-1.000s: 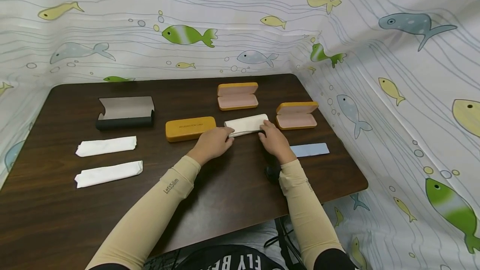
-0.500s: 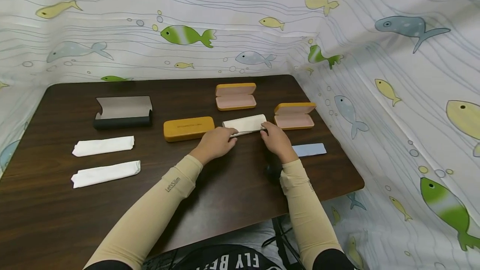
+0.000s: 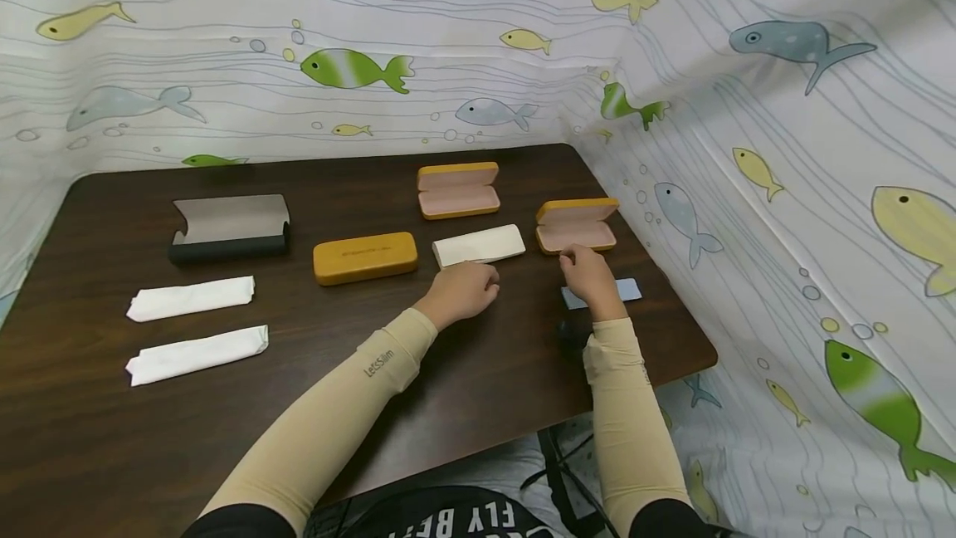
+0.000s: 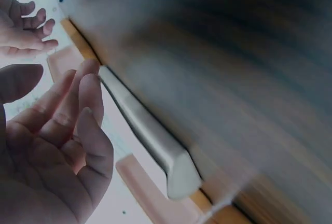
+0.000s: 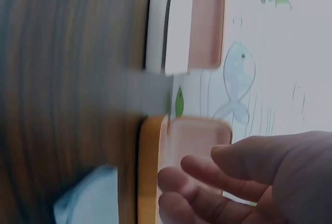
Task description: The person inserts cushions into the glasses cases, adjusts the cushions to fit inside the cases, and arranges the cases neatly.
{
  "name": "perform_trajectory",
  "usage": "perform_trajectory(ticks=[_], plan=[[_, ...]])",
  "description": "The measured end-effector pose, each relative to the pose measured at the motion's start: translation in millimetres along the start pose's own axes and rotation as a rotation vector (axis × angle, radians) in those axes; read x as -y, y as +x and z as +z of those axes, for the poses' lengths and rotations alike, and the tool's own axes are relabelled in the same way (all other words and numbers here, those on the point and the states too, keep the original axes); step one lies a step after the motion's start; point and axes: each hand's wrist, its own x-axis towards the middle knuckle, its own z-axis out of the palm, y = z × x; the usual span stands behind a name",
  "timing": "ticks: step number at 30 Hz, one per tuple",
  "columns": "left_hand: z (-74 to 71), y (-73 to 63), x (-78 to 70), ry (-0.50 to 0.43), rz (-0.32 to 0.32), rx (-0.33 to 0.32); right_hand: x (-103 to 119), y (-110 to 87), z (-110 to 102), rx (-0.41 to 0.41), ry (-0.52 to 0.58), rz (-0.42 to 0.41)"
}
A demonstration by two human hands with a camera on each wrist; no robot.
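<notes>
A white glasses case (image 3: 480,246) with its lid slightly raised lies mid-table; in the left wrist view its triangular end shows. My left hand (image 3: 460,292) is just in front of it, fingers loosely bent and holding nothing, apart from the case in the left wrist view. Over the near edge of an opened yellow glasses case (image 3: 577,235) with pink lining hovers my right hand (image 3: 592,276), its fingers relaxed and nothing in them. Partly hidden beneath that hand lies a light blue cloth (image 3: 629,289). To the left of the white case is a closed yellow glasses case (image 3: 365,258).
Another opened yellow glasses case (image 3: 459,201) stands toward the back. At the left are an opened dark green case (image 3: 231,239) and two folded white cloth strips, one upper (image 3: 192,297) and one lower (image 3: 197,354). A fish-patterned curtain surrounds the dark wooden table (image 3: 478,380).
Both hands have let go of the white case. My right hand has moved right toward the opened yellow case and over the blue cloth; my left has drawn slightly back and right.
</notes>
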Motion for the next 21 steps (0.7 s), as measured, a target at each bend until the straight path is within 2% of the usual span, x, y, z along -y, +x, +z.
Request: perform_trajectory(ticks=[4, 11, 17, 21], plan=[[5.6, 9.2, -7.5, -0.023, 0.008, 0.040, -15, 0.7, -6, 0.011, -0.008, 0.078], [14.5, 22.4, -27.7, -0.039, 0.044, 0.090, -47, -0.9, -14, -0.025, -0.022, 0.199], [24.9, 28.5, -44.0, -0.009, 0.101, 0.096, -67, -5.9, -21, -0.103, -0.058, 0.253], [30.2, 32.4, -53.7, -0.010, 0.123, 0.097, -74, -8.4, -24, -0.087, -0.077, 0.298]])
